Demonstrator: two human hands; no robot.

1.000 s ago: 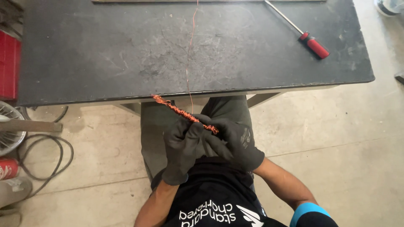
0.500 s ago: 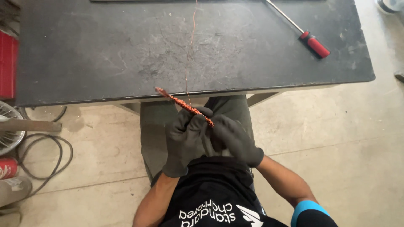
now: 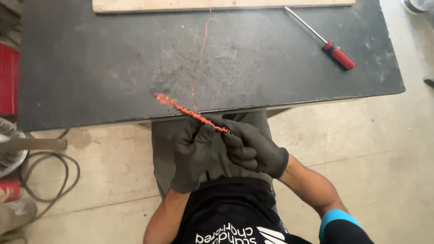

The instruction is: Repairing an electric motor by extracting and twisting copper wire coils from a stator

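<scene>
Both my hands wear dark grey gloves and meet just below the table's near edge. My left hand (image 3: 192, 153) and my right hand (image 3: 253, 147) pinch a thin rod wound with copper-orange wire (image 3: 192, 113). The rod slants up to the left, its free end over the dark tabletop (image 3: 113, 68). A fine copper strand (image 3: 204, 38) runs from the hands across the table toward the far side.
A red-handled screwdriver (image 3: 337, 53) lies at the table's back right. A pale wooden board (image 3: 217, 4) lies along the far edge. On the concrete floor to the left sit a black cable (image 3: 54, 176), a fan grille (image 3: 9, 149) and red containers (image 3: 9, 79).
The view has tilted slightly and the hands with the wound rod have shifted a little; the rod's free end now reaches further over the tabletop.
</scene>
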